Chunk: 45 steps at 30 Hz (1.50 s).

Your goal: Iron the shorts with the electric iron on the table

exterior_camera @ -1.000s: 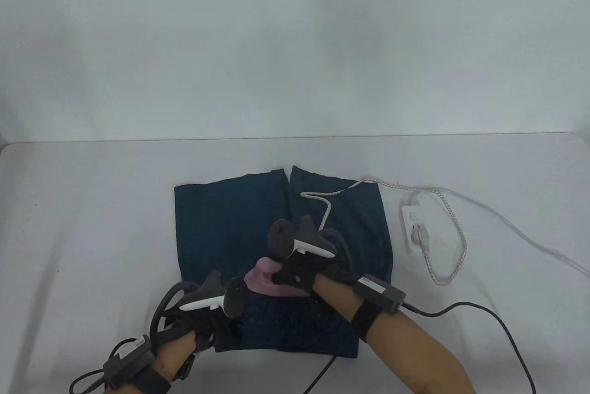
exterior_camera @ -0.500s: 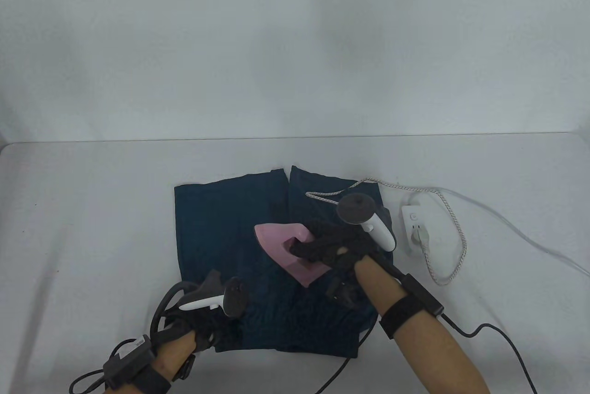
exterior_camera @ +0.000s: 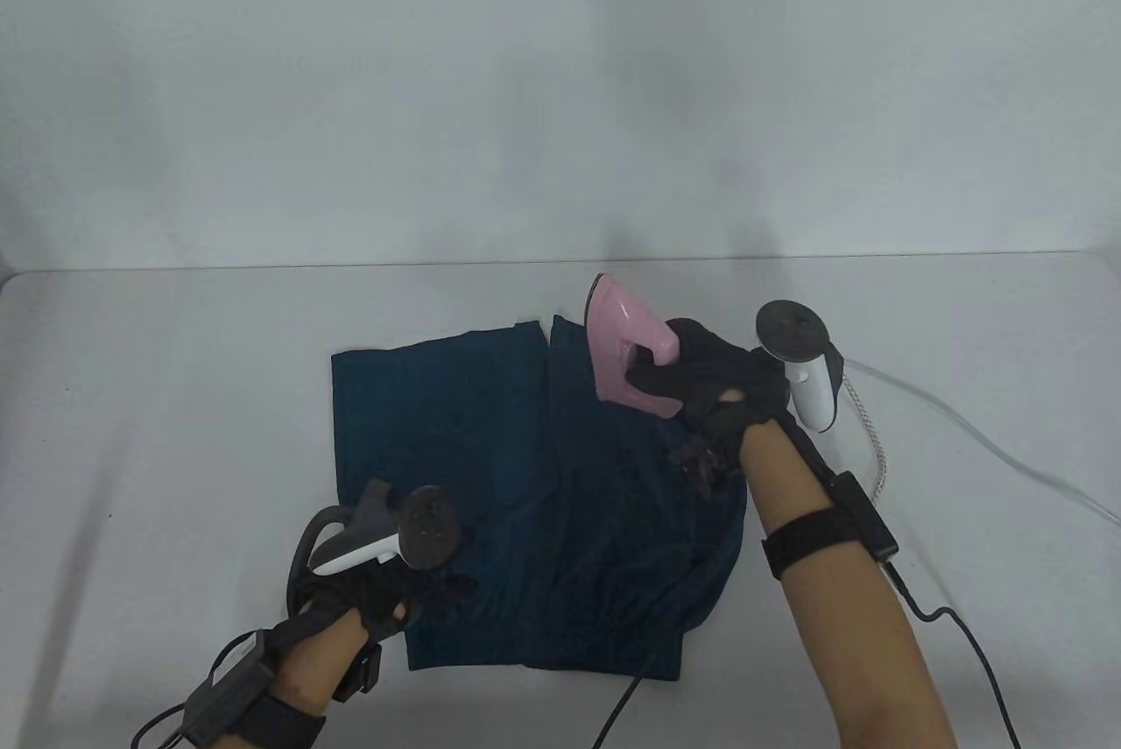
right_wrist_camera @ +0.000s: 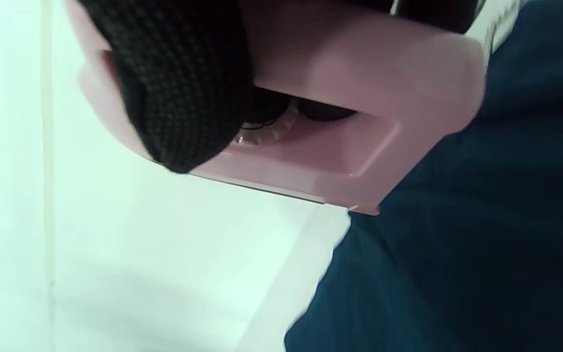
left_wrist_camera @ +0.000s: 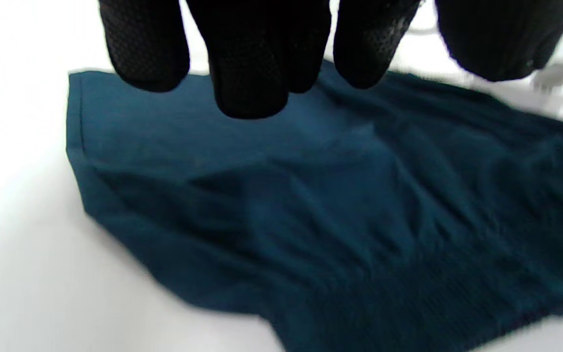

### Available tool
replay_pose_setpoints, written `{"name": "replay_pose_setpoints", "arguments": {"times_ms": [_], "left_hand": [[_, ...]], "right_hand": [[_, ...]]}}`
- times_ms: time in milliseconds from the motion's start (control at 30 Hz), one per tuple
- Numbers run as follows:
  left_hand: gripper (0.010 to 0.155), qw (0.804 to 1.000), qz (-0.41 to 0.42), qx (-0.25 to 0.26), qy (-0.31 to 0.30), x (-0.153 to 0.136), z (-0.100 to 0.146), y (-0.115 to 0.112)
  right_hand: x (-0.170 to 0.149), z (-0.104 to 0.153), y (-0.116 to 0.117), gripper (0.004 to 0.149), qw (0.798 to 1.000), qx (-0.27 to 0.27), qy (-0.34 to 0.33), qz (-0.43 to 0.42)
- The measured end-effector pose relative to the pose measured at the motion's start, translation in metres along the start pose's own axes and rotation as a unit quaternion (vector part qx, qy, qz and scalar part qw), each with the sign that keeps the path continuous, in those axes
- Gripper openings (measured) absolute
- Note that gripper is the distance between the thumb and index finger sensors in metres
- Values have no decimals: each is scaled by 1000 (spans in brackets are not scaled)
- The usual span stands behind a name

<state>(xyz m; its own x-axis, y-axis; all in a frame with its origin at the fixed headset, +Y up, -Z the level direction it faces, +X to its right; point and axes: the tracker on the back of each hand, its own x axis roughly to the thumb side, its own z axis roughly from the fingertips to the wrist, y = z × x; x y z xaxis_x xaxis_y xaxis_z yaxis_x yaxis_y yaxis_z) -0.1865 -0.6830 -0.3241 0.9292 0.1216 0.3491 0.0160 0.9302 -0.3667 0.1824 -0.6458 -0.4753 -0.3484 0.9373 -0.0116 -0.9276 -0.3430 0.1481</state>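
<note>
The dark teal shorts [exterior_camera: 473, 451] lie flat on the white table [exterior_camera: 175, 434], legs pointing to the far side. My right hand [exterior_camera: 692, 372] grips the handle of the pink iron [exterior_camera: 626, 342]. The iron is at the far hem of the right leg, tip pointing away and reaching past the hem. In the right wrist view my fingers [right_wrist_camera: 179, 83] wrap the iron's handle [right_wrist_camera: 359, 73] above the shorts' edge [right_wrist_camera: 457, 244]; I cannot tell if the sole touches the cloth. My left hand [exterior_camera: 420, 596] is at the shorts' near left corner. In the left wrist view its fingers [left_wrist_camera: 249, 58] hang spread above the cloth [left_wrist_camera: 311, 205].
The iron's white braided cord [exterior_camera: 880, 451] runs down the table to the right of my right hand. A thin white cable [exterior_camera: 1007, 455] leads off to the right edge. Black glove cables [exterior_camera: 963, 635] trail from both wrists near the front edge. A white wall stands behind the table.
My right hand has carried the iron from the middle of the shorts to the far hem of the right leg, turning its tip away. My left hand has shifted slightly farther along the left edge.
</note>
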Motion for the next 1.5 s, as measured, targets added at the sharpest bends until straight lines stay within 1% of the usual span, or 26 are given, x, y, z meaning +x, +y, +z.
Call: {"name": "replay_pose_setpoints", "arguments": {"times_ms": [33, 67, 100, 133, 167, 267, 367, 533, 667, 800, 900, 1267, 1367, 1500], "left_hand": [[68, 1000, 11, 29, 4, -1, 2, 2], [68, 999, 17, 46, 6, -3, 3, 2], [68, 997, 30, 66, 11, -7, 4, 1], [68, 997, 39, 70, 14, -10, 4, 0], [68, 997, 41, 64, 17, -12, 4, 0], [68, 997, 29, 62, 32, -22, 6, -3], [68, 997, 46, 47, 35, -29, 5, -6], [67, 997, 51, 45, 37, -32, 4, -6], [67, 997, 48, 42, 36, -32, 3, -7], [67, 998, 43, 33, 37, -31, 1, -10], [68, 998, 40, 32, 37, -30, 1, -10], [67, 998, 37, 23, 41, -30, 2, -11], [67, 998, 36, 23, 41, -30, 1, -12], [67, 999, 30, 14, 43, -29, 0, -13]], "right_hand": [[0, -1, -6, 47, 1000, -16, -3, 4], [-1, -1, -12, 47, 999, -30, -3, 10], [-3, -1, -21, 47, 998, -58, -4, 23], [-5, -1, -29, 47, 996, -77, -2, 36], [-7, 0, -34, 47, 995, -89, -1, 43], [-19, 5, -59, 47, 985, -154, 13, 76], [-35, 11, -80, 46, 975, -202, 41, 86], [-64, 25, -108, 47, 960, -248, 82, 98], [-89, 40, -128, 47, 950, -278, 116, 81], [-108, 50, -140, 46, 944, -290, 140, 72], [-121, 56, -146, 46, 942, -294, 156, 52], [-154, 66, -146, 46, 942, -286, 174, 12], [-159, 69, -147, 46, 942, -287, 176, -21], [-161, 73, -149, 45, 942, -276, 192, -2]]}}
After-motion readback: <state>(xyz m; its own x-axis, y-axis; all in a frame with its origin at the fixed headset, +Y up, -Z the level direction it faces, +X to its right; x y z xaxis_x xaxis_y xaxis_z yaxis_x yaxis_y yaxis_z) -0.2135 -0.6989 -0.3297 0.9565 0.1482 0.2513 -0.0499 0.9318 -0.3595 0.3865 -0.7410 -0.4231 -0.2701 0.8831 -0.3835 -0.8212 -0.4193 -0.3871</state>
